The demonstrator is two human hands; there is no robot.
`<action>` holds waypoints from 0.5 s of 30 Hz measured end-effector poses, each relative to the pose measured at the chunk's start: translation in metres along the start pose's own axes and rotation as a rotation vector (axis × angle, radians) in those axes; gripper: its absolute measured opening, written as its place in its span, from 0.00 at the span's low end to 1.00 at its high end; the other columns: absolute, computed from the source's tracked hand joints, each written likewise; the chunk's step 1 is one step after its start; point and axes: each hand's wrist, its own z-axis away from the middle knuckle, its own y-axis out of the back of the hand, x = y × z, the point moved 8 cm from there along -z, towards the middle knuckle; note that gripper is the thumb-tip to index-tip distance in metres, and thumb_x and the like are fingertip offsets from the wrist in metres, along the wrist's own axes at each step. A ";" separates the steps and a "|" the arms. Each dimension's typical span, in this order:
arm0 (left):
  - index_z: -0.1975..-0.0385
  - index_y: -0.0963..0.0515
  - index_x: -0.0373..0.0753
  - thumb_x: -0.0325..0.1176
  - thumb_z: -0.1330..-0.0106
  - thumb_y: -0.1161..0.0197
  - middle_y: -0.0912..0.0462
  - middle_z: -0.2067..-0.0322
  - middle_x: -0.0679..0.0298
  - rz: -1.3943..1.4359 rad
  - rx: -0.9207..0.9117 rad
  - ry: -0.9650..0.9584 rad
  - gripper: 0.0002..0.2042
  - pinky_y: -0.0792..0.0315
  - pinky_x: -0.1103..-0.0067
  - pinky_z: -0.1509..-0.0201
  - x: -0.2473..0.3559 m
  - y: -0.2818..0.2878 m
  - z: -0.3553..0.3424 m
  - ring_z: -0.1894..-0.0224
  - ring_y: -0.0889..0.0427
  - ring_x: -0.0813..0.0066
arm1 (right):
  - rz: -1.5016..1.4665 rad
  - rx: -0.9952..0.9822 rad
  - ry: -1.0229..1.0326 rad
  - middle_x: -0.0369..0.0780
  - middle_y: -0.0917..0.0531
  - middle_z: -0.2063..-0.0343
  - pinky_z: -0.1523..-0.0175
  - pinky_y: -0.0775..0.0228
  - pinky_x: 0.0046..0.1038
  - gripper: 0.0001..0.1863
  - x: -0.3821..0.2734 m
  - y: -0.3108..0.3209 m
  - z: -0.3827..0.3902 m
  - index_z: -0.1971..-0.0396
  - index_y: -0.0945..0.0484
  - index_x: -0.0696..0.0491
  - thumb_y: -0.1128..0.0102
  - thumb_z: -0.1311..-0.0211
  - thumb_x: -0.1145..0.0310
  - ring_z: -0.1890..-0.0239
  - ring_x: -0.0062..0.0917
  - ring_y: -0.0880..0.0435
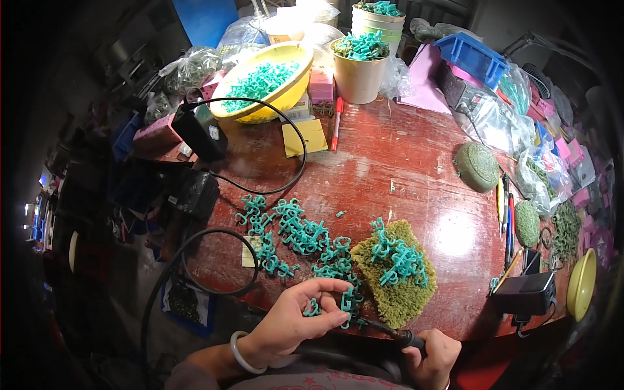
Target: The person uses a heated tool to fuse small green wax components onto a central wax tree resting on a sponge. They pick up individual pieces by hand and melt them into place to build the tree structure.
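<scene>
Between thumb and forefinger, my left hand (292, 318) pinches a small teal hooked piece (347, 305), and another teal piece (312, 308) rests inside its curled fingers. My right hand (434, 359) is wrapped round a black-handled tool (409, 339) with a thin dark shaft. That shaft points left, its tip close to the piece in my left hand; I cannot tell whether they touch. Just beyond lies a mossy green sponge pad (403, 309) with a clump of teal pieces (400, 260) on top. A heap of similar pieces (299, 231) spreads to its left.
A yellow basin (302, 84) and a white bucket (357, 78) of teal pieces stand at the back. A black cable (305, 153) loops at left. Right: round green block (478, 167), pens (509, 221), black box (525, 294), plastic bags. A red pen (337, 123) lies near the bucket.
</scene>
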 end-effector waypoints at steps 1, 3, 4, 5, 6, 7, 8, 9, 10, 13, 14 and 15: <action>0.46 0.30 0.32 0.19 0.41 0.36 0.27 0.72 0.70 0.012 -0.001 0.002 0.22 0.39 0.90 0.76 -0.001 0.001 0.000 0.77 0.32 0.89 | -0.001 0.010 0.007 0.44 0.24 0.79 0.73 0.33 0.34 0.15 0.000 -0.003 0.000 0.74 0.25 0.56 0.35 0.43 0.58 0.79 0.40 0.24; 0.46 0.30 0.32 0.19 0.41 0.35 0.27 0.72 0.70 0.027 -0.002 0.005 0.22 0.39 0.90 0.76 -0.001 0.002 -0.001 0.77 0.32 0.89 | -0.008 -0.010 -0.013 0.44 0.24 0.79 0.73 0.33 0.34 0.15 0.001 -0.006 -0.002 0.74 0.25 0.55 0.35 0.43 0.59 0.79 0.40 0.24; 0.46 0.30 0.32 0.19 0.41 0.35 0.27 0.72 0.70 0.032 -0.006 0.005 0.22 0.39 0.90 0.76 -0.001 0.002 -0.001 0.77 0.32 0.89 | -0.016 -0.025 -0.032 0.43 0.24 0.79 0.73 0.33 0.33 0.15 0.002 -0.007 -0.003 0.74 0.25 0.55 0.35 0.43 0.59 0.79 0.39 0.24; 0.46 0.30 0.32 0.19 0.41 0.35 0.27 0.72 0.69 0.037 -0.011 0.004 0.22 0.39 0.90 0.76 -0.001 0.001 0.000 0.77 0.32 0.89 | -0.017 -0.025 -0.031 0.43 0.24 0.79 0.73 0.33 0.33 0.15 0.002 -0.007 -0.003 0.74 0.25 0.55 0.35 0.43 0.59 0.79 0.39 0.24; 0.46 0.30 0.32 0.19 0.41 0.35 0.27 0.72 0.69 0.037 -0.010 0.004 0.22 0.39 0.90 0.76 -0.001 0.001 0.000 0.77 0.32 0.89 | -0.016 -0.022 -0.020 0.43 0.25 0.80 0.74 0.33 0.33 0.15 0.001 -0.007 -0.003 0.74 0.25 0.55 0.35 0.43 0.59 0.80 0.39 0.25; 0.46 0.30 0.31 0.19 0.42 0.35 0.27 0.72 0.69 0.030 -0.010 0.002 0.22 0.39 0.90 0.77 0.000 0.000 0.000 0.77 0.32 0.89 | -0.013 -0.019 -0.010 0.43 0.25 0.80 0.74 0.34 0.33 0.14 0.001 -0.007 -0.003 0.74 0.25 0.55 0.35 0.43 0.59 0.80 0.39 0.25; 0.46 0.30 0.31 0.19 0.42 0.35 0.27 0.72 0.69 0.024 -0.009 -0.001 0.22 0.39 0.90 0.77 0.000 0.000 0.000 0.76 0.32 0.89 | -0.013 -0.019 -0.011 0.43 0.25 0.80 0.74 0.34 0.33 0.14 0.001 -0.007 -0.004 0.74 0.25 0.55 0.35 0.43 0.59 0.80 0.39 0.25; 0.46 0.30 0.31 0.19 0.42 0.35 0.27 0.72 0.69 0.024 -0.010 0.000 0.22 0.39 0.90 0.77 0.000 0.000 0.000 0.76 0.32 0.89 | -0.001 -0.020 -0.007 0.43 0.25 0.80 0.74 0.34 0.33 0.14 0.000 -0.006 -0.004 0.74 0.25 0.55 0.35 0.43 0.59 0.80 0.39 0.25; 0.46 0.30 0.31 0.19 0.42 0.35 0.27 0.72 0.69 0.030 -0.013 0.000 0.23 0.39 0.90 0.77 0.000 0.001 0.000 0.76 0.31 0.89 | 0.010 -0.023 -0.003 0.43 0.25 0.80 0.74 0.34 0.33 0.14 -0.001 -0.006 -0.005 0.74 0.25 0.55 0.35 0.43 0.60 0.80 0.38 0.25; 0.45 0.30 0.31 0.18 0.42 0.36 0.27 0.72 0.69 0.039 -0.015 0.002 0.23 0.39 0.90 0.77 0.000 0.001 0.000 0.76 0.31 0.89 | -0.014 -0.032 -0.018 0.43 0.25 0.81 0.74 0.34 0.33 0.14 0.000 -0.007 -0.006 0.74 0.25 0.55 0.35 0.43 0.59 0.80 0.38 0.25; 0.45 0.30 0.31 0.18 0.42 0.36 0.26 0.72 0.69 0.041 -0.014 0.002 0.23 0.39 0.90 0.77 0.000 0.001 0.000 0.76 0.31 0.90 | -0.015 -0.033 -0.018 0.43 0.25 0.81 0.74 0.34 0.33 0.14 0.000 -0.008 -0.006 0.74 0.25 0.55 0.35 0.43 0.59 0.80 0.38 0.25; 0.45 0.30 0.31 0.18 0.42 0.36 0.26 0.72 0.69 0.041 -0.013 0.002 0.23 0.39 0.90 0.77 0.000 0.001 0.000 0.76 0.31 0.90 | -0.004 -0.027 -0.011 0.43 0.25 0.81 0.74 0.34 0.32 0.14 -0.001 -0.008 -0.006 0.74 0.25 0.55 0.35 0.43 0.59 0.80 0.38 0.25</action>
